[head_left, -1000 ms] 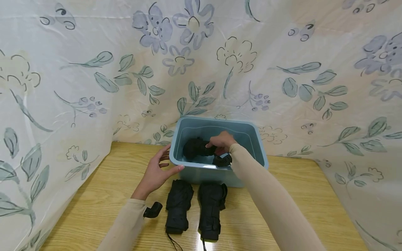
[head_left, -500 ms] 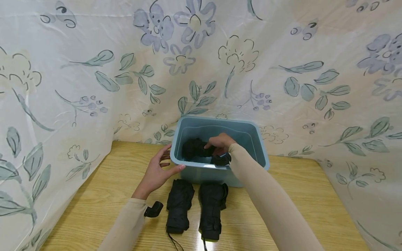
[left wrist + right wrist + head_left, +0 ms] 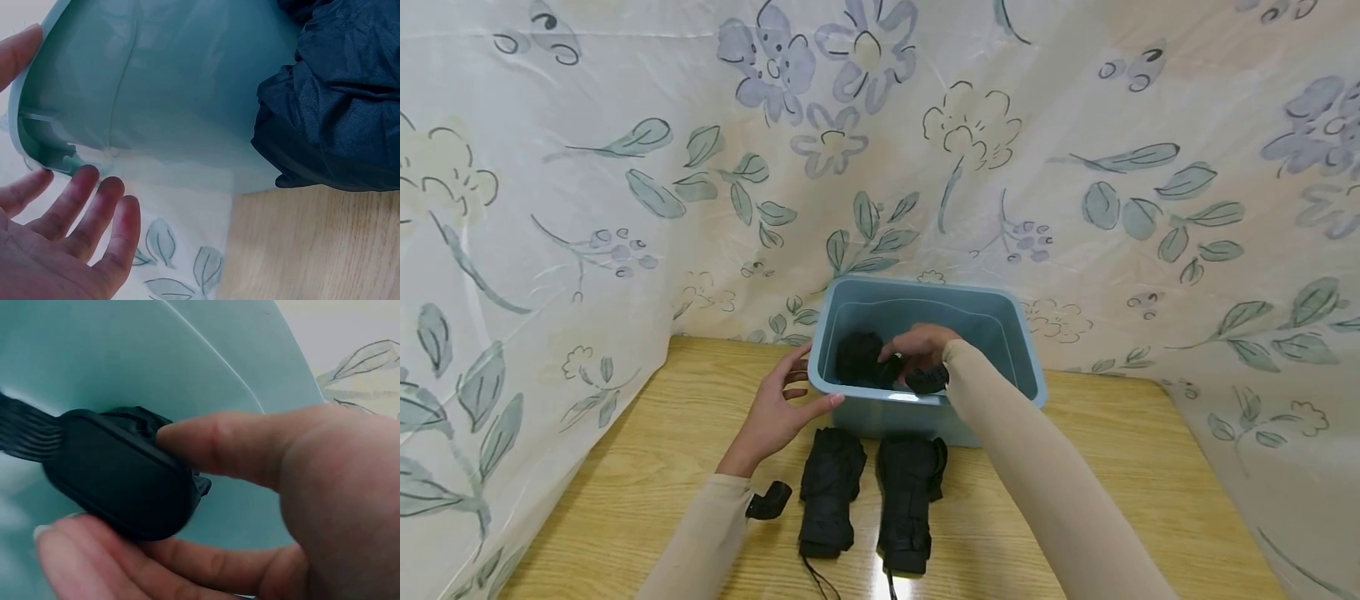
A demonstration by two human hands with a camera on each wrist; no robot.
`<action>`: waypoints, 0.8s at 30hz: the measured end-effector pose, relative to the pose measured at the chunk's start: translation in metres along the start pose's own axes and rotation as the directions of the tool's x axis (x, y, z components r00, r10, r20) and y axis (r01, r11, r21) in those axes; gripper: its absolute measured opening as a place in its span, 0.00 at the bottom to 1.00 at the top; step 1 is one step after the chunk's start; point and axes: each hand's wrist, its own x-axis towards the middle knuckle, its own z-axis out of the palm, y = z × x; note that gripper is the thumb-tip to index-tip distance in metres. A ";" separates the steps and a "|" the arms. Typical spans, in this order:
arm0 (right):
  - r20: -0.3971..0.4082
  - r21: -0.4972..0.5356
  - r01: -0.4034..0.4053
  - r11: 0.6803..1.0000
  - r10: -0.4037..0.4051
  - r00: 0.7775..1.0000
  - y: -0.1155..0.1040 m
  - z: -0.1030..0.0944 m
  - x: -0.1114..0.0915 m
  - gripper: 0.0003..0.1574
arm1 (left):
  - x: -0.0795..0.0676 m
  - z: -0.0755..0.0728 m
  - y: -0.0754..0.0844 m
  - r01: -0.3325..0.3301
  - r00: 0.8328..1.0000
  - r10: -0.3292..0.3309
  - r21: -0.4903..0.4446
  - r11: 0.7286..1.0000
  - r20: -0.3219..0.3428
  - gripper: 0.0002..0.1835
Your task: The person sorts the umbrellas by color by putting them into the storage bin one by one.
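In the head view a blue-grey plastic bin [image 3: 925, 421] stands on the table. My right hand [image 3: 921, 343] reaches down into it and holds a black folded umbrella [image 3: 859, 357] by its handle end. The right wrist view shows thumb above and fingers below the flat-ended handle [image 3: 119, 478], from which a ribbed strap [image 3: 28, 430] runs left. My left hand [image 3: 778, 408] rests against the bin's near left corner, thumb by the front rim and fingers loosely spread along the left side. Two more black folded umbrellas, one left [image 3: 832, 492] and one right [image 3: 908, 504], lie in front.
A wooden table [image 3: 1112, 475] carries everything, with a floral sheet [image 3: 880, 150] hanging behind and at both sides. Thin cords [image 3: 820, 579] trail from the near ends of the two umbrellas. Black wrist cameras sit at the left wrist [image 3: 769, 502] and right wrist [image 3: 927, 380].
My right hand has shifted slightly left and lower inside the bin, and the umbrella's handle end has dipped with it. The left hand and the two umbrellas in front stay in place.
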 end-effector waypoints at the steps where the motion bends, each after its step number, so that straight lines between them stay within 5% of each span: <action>1: 0.008 -0.019 0.001 1.000 -0.001 1.000 0.001 0.000 0.002 0.34 | 0.000 0.000 0.000 0.000 1.000 0.000 -0.001 1.000 0.000 0.41; 6: 0.068 -0.101 0.021 0.995 -0.014 0.998 0.003 0.000 0.010 0.41 | 0.000 -0.001 0.000 0.003 1.000 -0.003 -0.003 1.000 0.002 0.42; 10: 0.150 -0.160 0.043 0.986 -0.019 0.989 0.000 0.002 0.017 0.37 | 0.000 -0.002 0.000 0.005 1.000 -0.005 -0.007 1.000 0.001 0.42; 17: 0.357 -0.235 0.077 0.969 0.012 0.934 -0.006 0.010 0.036 0.25 | 0.000 -0.002 0.000 0.011 1.000 -0.011 0.002 1.000 0.000 0.41; 24: 0.410 -0.339 0.097 0.936 0.054 0.911 -0.012 0.016 0.048 0.23 | 0.001 -0.003 -0.001 0.012 1.000 -0.012 -0.013 1.000 0.004 0.41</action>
